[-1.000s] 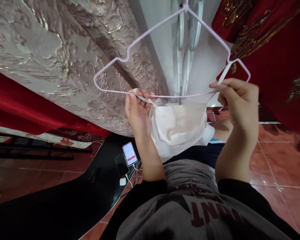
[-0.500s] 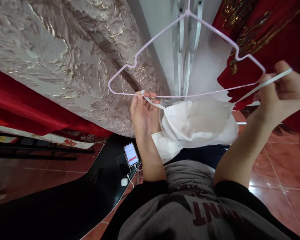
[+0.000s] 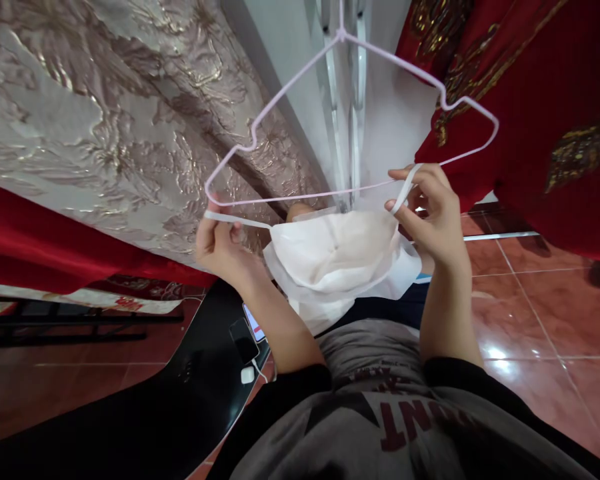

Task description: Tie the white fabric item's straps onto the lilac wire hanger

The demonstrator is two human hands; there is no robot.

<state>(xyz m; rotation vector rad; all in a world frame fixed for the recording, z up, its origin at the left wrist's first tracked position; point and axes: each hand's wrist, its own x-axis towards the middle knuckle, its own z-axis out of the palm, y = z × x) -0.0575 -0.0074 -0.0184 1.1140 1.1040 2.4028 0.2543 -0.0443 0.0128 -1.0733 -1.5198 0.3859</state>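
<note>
A pale lilac wire hanger point(image 3: 351, 193) hangs in front of me, hook at the top middle. Below its bottom bar droops a white strappy garment point(image 3: 333, 257). My left hand point(image 3: 219, 243) pinches the garment's left strap just under the hanger's left corner, pulling it out sideways. My right hand point(image 3: 429, 213) is closed on the right strap, which loops over its fingers close to the bar's right end. Both straps are taut; the cloth sags between my hands.
A beige-and-gold patterned curtain point(image 3: 105, 127) fills the left; red-and-gold cloth point(image 3: 545, 113) hangs on the right. A white post with metal rails point(image 3: 350, 100) stands behind the hanger. Two phones and a charger point(image 3: 247, 337) lie on a black glossy surface point(image 3: 145, 400). The floor is red tile point(image 3: 535, 313).
My right hand came back in from the far right to the bar's right end. My left hand slid left along the bar, drawing its strap out. The hanger swung slightly.
</note>
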